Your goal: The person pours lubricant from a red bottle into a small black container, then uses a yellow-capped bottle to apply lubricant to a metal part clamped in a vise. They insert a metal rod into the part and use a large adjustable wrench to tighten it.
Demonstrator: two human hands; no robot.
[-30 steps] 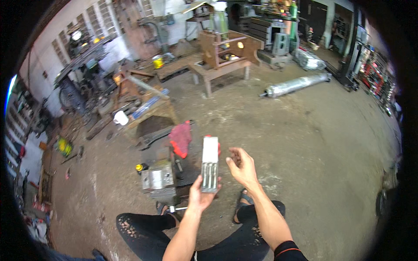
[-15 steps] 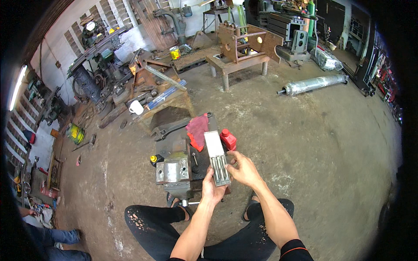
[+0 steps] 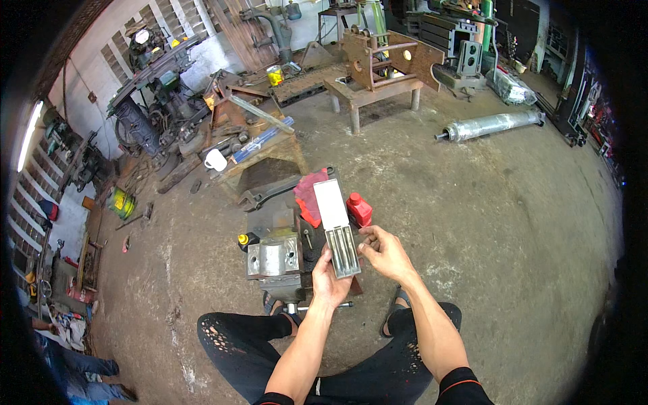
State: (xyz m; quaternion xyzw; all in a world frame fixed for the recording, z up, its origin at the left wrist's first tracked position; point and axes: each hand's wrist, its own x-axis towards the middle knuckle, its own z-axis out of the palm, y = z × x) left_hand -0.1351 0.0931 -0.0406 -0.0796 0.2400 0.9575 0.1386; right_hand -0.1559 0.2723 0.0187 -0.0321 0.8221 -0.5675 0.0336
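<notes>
A slim case [image 3: 343,252] with several metal rods side by side, possibly taps, is tilted in front of me. Its white lid [image 3: 331,204] stands open away from me. My left hand [image 3: 330,282] is closed around the case's near left side. Just right of the case is my right hand [image 3: 388,255], its fingers bent and thumb apart, nothing visible between them. Below and left, a bench vise [image 3: 283,289] carries a metal block [image 3: 273,256] with a curved hollow and bolt holes. Behind the case lie a red cloth [image 3: 307,194] and a red bottle [image 3: 360,210].
A large adjustable wrench [image 3: 268,196] and a small bolt [image 3: 308,239] lie near the vise, beside a yellow-capped dark bottle [image 3: 247,240]. Farther off are a metal cylinder [image 3: 491,126], a steel frame on a low table [image 3: 378,94] and a white mug [image 3: 215,160]. Another person's legs [image 3: 81,368] show lower left.
The view has shifted slightly. The case has tilted a little, and my right hand's fingers have moved off its right edge to a small distance away. My left hand keeps its hold.
</notes>
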